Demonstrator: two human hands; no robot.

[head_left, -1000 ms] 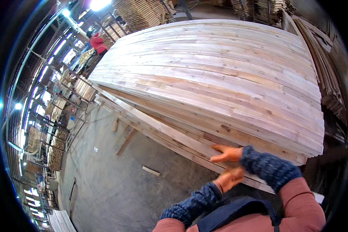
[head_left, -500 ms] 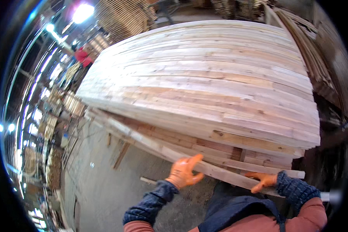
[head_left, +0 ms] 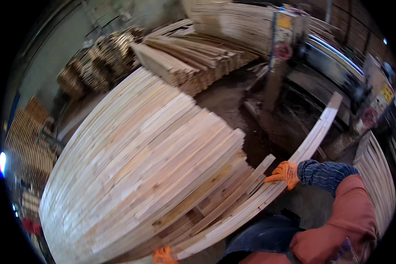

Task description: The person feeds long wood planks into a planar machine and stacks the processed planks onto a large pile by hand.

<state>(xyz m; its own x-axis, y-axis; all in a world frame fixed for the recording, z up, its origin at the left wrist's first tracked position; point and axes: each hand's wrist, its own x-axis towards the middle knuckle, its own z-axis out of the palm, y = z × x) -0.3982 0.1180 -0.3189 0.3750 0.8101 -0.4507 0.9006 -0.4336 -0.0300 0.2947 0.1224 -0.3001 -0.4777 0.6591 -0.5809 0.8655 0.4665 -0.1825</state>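
Note:
My right hand (head_left: 287, 174), in an orange glove, grips long pale wooden boards (head_left: 313, 138) that lie side by side, its fingers laid over their top. The boards run from the lower left up toward the machine and look bent in the fisheye picture. At the lower edge my left hand (head_left: 163, 255), also gloved in orange, is closed around the same boards and partly cut off by the picture's rim. Just beyond them stands a large stack of planks (head_left: 141, 163). A lower layer of darker boards (head_left: 220, 200) shows beneath its near side.
A machine with a red handwheel (head_left: 283, 51) and rollers (head_left: 336, 55) stands at the far right. Piles of narrow boards (head_left: 180, 61) lie behind the stack. More thin boards (head_left: 374, 176) lean at the right edge, and slatted bundles (head_left: 28, 136) stand at the left.
My view has swung to the right, bringing the machine into sight. The boards now point toward it with my right hand on them; my left hand has dropped to the lower edge.

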